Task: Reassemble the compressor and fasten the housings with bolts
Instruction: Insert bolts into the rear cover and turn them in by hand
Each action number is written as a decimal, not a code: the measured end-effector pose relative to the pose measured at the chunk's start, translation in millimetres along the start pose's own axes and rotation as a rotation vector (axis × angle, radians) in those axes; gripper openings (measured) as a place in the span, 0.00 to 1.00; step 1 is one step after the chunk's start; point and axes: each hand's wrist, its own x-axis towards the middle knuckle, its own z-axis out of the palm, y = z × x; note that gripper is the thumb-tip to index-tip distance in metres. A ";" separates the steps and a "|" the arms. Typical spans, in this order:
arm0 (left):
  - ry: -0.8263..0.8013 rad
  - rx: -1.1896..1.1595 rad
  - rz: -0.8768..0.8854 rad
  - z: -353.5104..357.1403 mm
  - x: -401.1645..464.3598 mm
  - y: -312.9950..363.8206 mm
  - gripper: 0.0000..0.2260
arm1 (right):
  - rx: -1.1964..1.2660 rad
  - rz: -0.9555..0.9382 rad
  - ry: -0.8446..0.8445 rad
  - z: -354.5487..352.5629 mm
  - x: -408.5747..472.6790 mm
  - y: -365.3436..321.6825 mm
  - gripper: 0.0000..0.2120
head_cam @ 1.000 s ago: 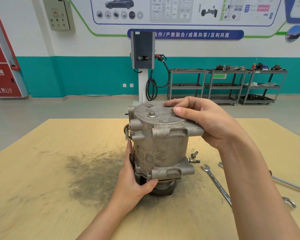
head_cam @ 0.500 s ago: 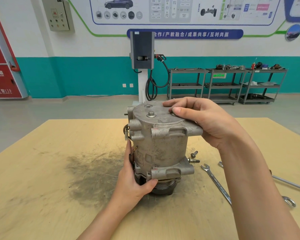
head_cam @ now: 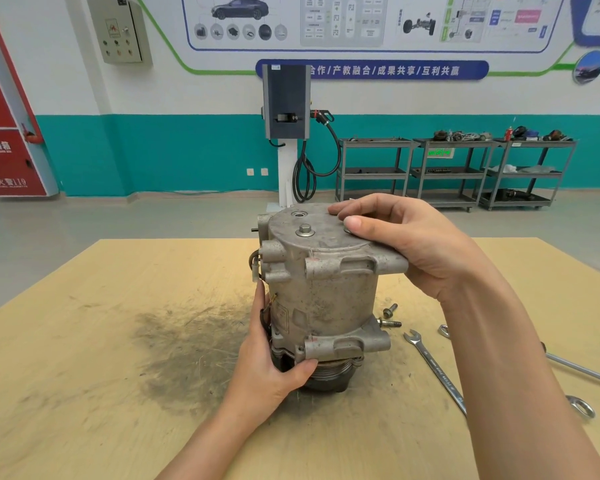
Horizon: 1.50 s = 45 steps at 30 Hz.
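Observation:
A grey metal compressor point(head_cam: 326, 292) stands upright on its pulley end in the middle of the wooden table point(head_cam: 84, 375). My left hand point(head_cam: 274, 368) grips its lower housing from the left, thumb curled under the front lug. My right hand point(head_cam: 402, 244) holds the top housing at its right edge, thumb and fingers lying on the flat top. One bolt head point(head_cam: 305, 229) sticks up from the top face. Two loose bolts point(head_cam: 390, 317) lie on the table just right of the compressor's base.
A combination wrench point(head_cam: 437, 372) lies on the table right of the compressor, partly under my right forearm. A second long tool point(head_cam: 582, 368) lies further right. A dark grease smear point(head_cam: 187, 344) marks the table to the left. Shelving carts stand far behind.

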 end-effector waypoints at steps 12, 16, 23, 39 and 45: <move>0.010 0.028 -0.035 -1.2 -0.5 4.4 0.54 | 0.059 0.022 0.103 2.4 -0.1 -2.1 0.03; 0.013 0.034 -0.040 -1.3 -0.8 4.3 0.53 | 0.084 0.026 0.082 1.9 -0.4 -2.0 0.02; 0.013 0.033 -0.044 -1.1 -0.8 5.7 0.53 | 0.072 0.028 0.038 2.2 -1.9 -3.7 0.12; 0.024 0.047 -0.045 -1.0 -1.0 4.7 0.51 | -0.034 -0.004 0.039 0.3 4.2 3.3 0.04; 0.022 0.044 -0.040 -1.6 -0.9 3.1 0.51 | -0.023 -0.003 -0.014 -3.4 1.2 0.8 0.11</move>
